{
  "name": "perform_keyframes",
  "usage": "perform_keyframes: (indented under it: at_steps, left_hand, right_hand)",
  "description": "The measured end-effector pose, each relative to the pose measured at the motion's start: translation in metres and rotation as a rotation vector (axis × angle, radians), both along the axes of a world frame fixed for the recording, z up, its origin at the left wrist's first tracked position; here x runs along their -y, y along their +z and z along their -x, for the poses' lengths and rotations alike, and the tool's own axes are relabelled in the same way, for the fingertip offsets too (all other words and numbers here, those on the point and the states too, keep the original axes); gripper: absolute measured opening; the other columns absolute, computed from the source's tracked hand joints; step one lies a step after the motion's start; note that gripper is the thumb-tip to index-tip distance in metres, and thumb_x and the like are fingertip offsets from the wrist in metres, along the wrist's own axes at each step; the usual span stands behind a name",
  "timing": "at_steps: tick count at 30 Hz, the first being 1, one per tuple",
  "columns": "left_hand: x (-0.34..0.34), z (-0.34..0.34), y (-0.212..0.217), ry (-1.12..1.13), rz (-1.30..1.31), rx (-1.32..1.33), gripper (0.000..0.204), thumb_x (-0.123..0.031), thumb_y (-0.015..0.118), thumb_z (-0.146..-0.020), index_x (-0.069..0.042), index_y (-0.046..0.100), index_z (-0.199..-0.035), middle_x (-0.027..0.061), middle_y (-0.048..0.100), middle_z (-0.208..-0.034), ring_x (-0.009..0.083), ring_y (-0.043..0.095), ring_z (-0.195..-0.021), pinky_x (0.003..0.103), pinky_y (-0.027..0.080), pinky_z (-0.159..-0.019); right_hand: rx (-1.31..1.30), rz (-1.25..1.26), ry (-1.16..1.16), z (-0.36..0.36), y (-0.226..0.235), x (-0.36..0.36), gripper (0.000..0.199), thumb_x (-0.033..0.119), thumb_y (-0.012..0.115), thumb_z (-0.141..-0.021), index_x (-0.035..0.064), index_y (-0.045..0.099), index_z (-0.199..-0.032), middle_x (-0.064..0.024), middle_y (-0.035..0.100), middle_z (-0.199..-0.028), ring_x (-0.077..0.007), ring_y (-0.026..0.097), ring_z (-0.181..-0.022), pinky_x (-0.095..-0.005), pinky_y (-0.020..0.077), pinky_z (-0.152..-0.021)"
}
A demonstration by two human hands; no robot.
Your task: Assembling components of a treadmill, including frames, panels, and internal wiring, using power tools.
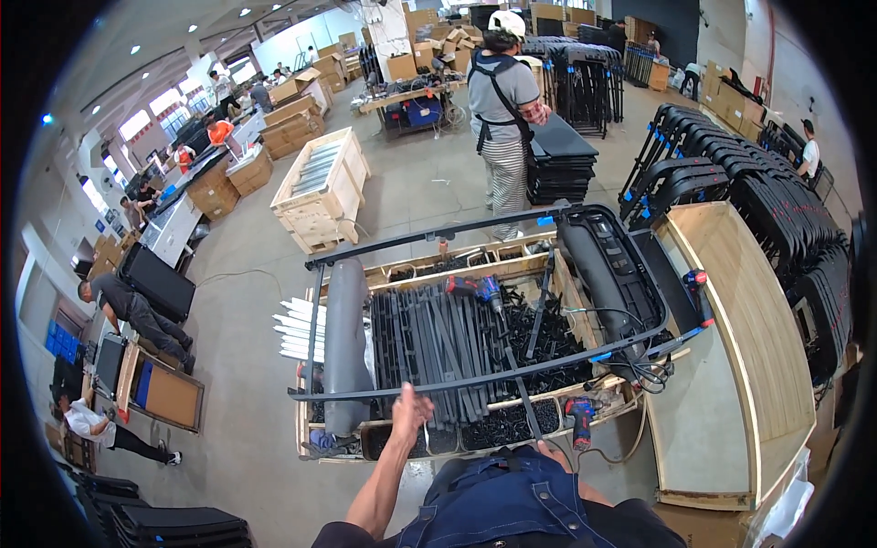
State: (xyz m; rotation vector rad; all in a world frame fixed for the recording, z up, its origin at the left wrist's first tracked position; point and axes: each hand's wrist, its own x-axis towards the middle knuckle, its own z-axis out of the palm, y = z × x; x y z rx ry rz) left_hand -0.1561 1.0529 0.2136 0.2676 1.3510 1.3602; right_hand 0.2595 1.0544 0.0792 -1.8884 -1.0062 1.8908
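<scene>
A long black metal frame (475, 384) lies across a wooden parts crate. My left hand (411, 414) is just below its near rail, fingers apart, thumb side close to the rail, with nothing visible in it. Close to my apron, my right hand (551, 454) is partly hidden; it is closed at the lower end of a slim black bar (526, 402) that slants up under the rail. Grey padded rollers stand at the frame's left (346, 347) and right (585, 256). Many black bars (429, 338) fill the crate's middle.
One red-and-blue power drill (475, 287) lies on the bars, another (579, 420) at the near edge. Loose bolts (507, 423) fill bins. A plywood box (731, 365) stands at right, a slatted crate (320, 187) beyond. A co-worker (502, 110) stands by stacked black panels (559, 164).
</scene>
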Motion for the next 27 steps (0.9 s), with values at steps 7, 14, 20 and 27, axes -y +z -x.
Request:
perform_keyframes:
  at_steps: [7,14,20,27]
  left_hand:
    - [-0.015,0.008,0.065,-0.268,-0.216,-0.8,0.02,-0.019,0.067,-0.096,0.001,0.068,-0.1,0.0055,0.071,-0.088,0.0134,0.067,-0.084,0.03,0.053,-0.076]
    - [-0.059,0.055,0.065,-0.087,0.267,-1.424,0.041,-0.042,0.064,-0.093,-0.002,0.073,-0.101,0.0229,0.073,-0.095,0.0424,0.07,-0.093,0.049,0.053,-0.086]
    - [-0.064,0.064,0.047,-0.198,0.382,-1.44,0.039,-0.041,0.065,-0.089,-0.005,0.076,-0.099,0.0227,0.074,-0.095,0.0416,0.071,-0.095,0.05,0.053,-0.087]
    - [-0.067,0.06,0.055,-0.228,0.422,-1.405,0.037,-0.04,0.065,-0.089,-0.006,0.074,-0.101,0.0226,0.074,-0.099,0.0409,0.07,-0.099,0.049,0.053,-0.09]
  right_hand:
    - [-0.044,-0.051,-0.027,0.006,0.016,-0.02,0.061,0.056,0.067,-0.094,-0.0043,0.07,-0.091,-0.0062,0.067,-0.081,-0.0138,0.061,-0.071,-0.0344,0.0497,-0.062]
    - [-0.065,-0.076,-0.035,0.013,0.025,-0.018,0.061,0.056,0.066,-0.095,-0.0037,0.07,-0.088,-0.0057,0.066,-0.079,-0.0132,0.059,-0.07,-0.0346,0.0485,-0.061]
    - [-0.066,-0.088,-0.068,0.009,0.024,-0.01,0.061,0.057,0.065,-0.095,-0.0031,0.07,-0.085,-0.0053,0.065,-0.077,-0.0127,0.058,-0.069,-0.0348,0.0474,-0.06]
    - [-0.073,-0.094,-0.081,0.006,0.026,-0.002,0.061,0.057,0.065,-0.095,-0.0025,0.07,-0.083,-0.0048,0.064,-0.074,-0.0121,0.057,-0.067,-0.035,0.0462,-0.059]
